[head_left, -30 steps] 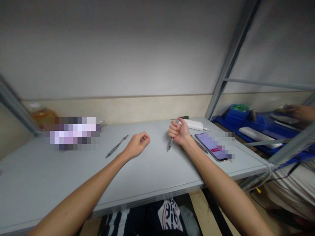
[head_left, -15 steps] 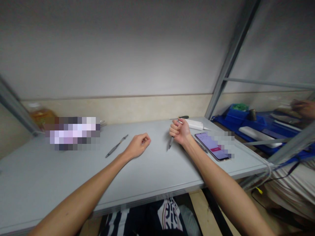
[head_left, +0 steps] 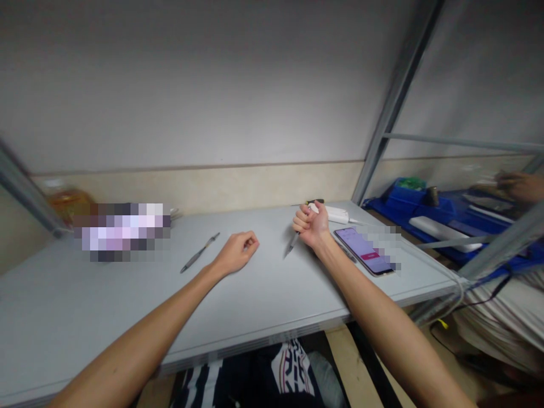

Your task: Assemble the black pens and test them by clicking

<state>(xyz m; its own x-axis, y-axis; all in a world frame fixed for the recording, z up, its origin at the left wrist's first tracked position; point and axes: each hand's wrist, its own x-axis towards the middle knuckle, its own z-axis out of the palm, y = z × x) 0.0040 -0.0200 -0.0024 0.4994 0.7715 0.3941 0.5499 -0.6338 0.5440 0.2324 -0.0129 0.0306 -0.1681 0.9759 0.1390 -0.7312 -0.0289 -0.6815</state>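
Note:
My right hand (head_left: 312, 226) is raised a little over the table, palm side turned up. Its fingers are curled round a grey pen (head_left: 291, 243), whose tip points down and to the left. The thumb stands up, apart from the curled fingers. Resting on the table, my left hand (head_left: 237, 253) is loosely closed, with nothing visible in it. Left of that hand lies a second grey pen (head_left: 199, 253), slantwise. A third pen (head_left: 347, 253), partly hidden by my right forearm, lies beside a lit phone (head_left: 366, 253).
Behind my right hand are a white device (head_left: 339, 215) and a screwdriver (head_left: 315, 202). A bottle (head_left: 70, 205) and a blurred-out item (head_left: 123, 229) stand at the left. Metal posts (head_left: 397, 107) frame the table (head_left: 106, 306). Blue trays (head_left: 402, 195) and another person's hand (head_left: 525, 187) are at the right.
The pen in my right hand has tilted, its tip swinging slightly left. My right thumb has lifted from the pen's upper end. My left hand stays in place; the view has shifted slightly.

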